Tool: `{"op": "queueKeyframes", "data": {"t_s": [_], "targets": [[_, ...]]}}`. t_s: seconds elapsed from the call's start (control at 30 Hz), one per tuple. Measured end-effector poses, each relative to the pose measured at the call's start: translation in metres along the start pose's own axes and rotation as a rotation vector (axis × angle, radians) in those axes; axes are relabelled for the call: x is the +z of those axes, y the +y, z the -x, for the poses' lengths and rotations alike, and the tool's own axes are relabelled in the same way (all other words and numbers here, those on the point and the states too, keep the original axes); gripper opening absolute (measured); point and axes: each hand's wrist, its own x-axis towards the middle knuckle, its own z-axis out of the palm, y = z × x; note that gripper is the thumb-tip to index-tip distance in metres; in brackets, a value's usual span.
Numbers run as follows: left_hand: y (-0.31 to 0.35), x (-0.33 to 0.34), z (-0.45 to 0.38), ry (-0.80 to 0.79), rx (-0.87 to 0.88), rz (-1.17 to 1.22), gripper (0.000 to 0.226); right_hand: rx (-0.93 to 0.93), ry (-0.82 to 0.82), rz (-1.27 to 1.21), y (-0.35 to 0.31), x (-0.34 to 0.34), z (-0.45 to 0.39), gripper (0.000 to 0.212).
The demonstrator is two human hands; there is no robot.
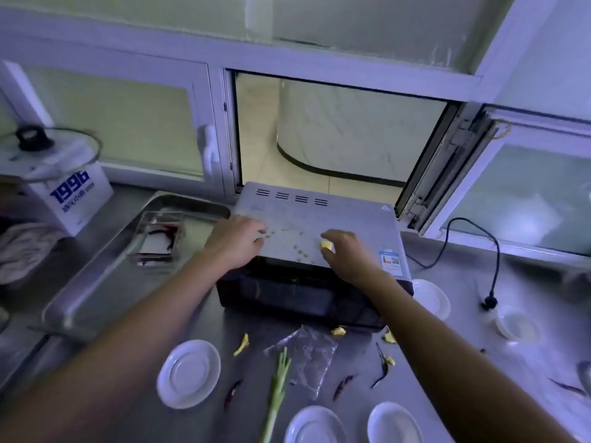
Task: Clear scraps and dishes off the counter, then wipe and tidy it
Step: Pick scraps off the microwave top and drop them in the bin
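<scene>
Currently: scraps are being picked off the oven (pixel 319 219) top | right hand (pixel 348 255) pinches a yellow scrap (pixel 327 245); left hand (pixel 235 241) rests beside crumbs (pixel 302 252), fingers curled | next: crumbs gathered.

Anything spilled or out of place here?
Yes. Small yellow bits lie scattered on the oven top; chillies, a green stalk and a plastic bag litter the counter among saucers.

The white box (pixel 75 199) at the left, under the glass lid (pixel 48 151), bears "1996" in large blue digits, with a smaller blue line beneath too blurred to read. The oven's (pixel 319 225) blue-edged sticker (pixel 391 260) is perhaps an energy label; its print is illegible.
</scene>
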Motion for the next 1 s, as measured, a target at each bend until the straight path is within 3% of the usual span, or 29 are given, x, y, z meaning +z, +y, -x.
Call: {"op": "queueKeyframes", "data": {"t_s": [0.37,0.5,1.0], "targets": [[-0.022,0.022,0.002,0.015,0.038,-0.005,0.023,0.073,0.027,0.104,0.001,0.024,-0.012,0.027],[-0.023,0.021,0.001,0.006,0.055,-0.025,0.023,0.084,0.049,0.108,0.006,0.027,-0.014,0.031],[-0.028,0.026,-0.002,-0.025,-0.003,0.104,0.017,0.123,0.108,0.015,0.008,0.024,-0.007,0.022]]}}
